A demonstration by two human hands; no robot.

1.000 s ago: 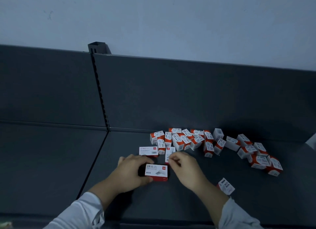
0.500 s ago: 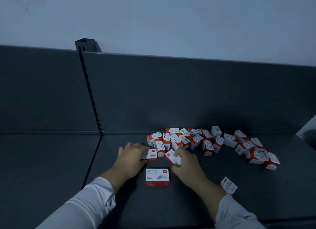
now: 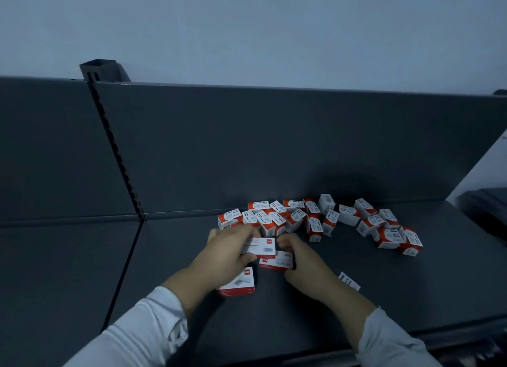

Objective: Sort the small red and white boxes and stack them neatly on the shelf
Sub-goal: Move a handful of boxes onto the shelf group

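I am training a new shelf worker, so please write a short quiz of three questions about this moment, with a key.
1. True or false: the left hand grips one flat box and the right hand grips another flat box.
2. Choose: where does the loose pile of small boxes lie? A) at the shelf's front edge; B) near the back panel; C) left of the slotted upright.
3. Fill in: a lone small box lies beside the ____ forearm.
Key: 1 true; 2 B; 3 right.
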